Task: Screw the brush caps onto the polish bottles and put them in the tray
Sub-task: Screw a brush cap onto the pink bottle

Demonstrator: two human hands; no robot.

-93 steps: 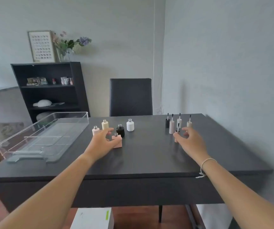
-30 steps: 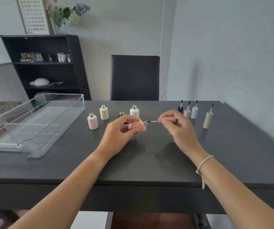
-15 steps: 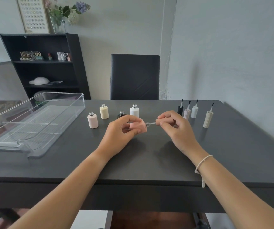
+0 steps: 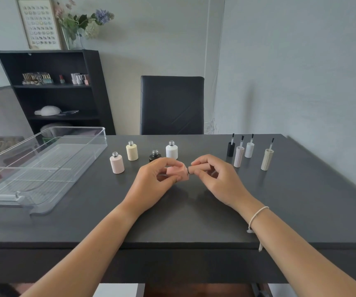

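My left hand holds a square pink polish bottle on its side above the dark table. My right hand grips the matching pink brush cap, whose open end meets the bottle's neck; the brush is hidden inside. Behind stand open bottles: pale pink, cream, black, white. At the right stand upturned brush caps: black, pink, white, beige. A clear tray lies at the left.
A black chair stands behind the table. A dark shelf unit with small bottles is at the back left, and a wall runs close along the table's right side.
The bottle was lifted off the table and tipped on its side. My right hand has pushed the cap's brush fully into the neck, so the gap between cap and bottle has closed.
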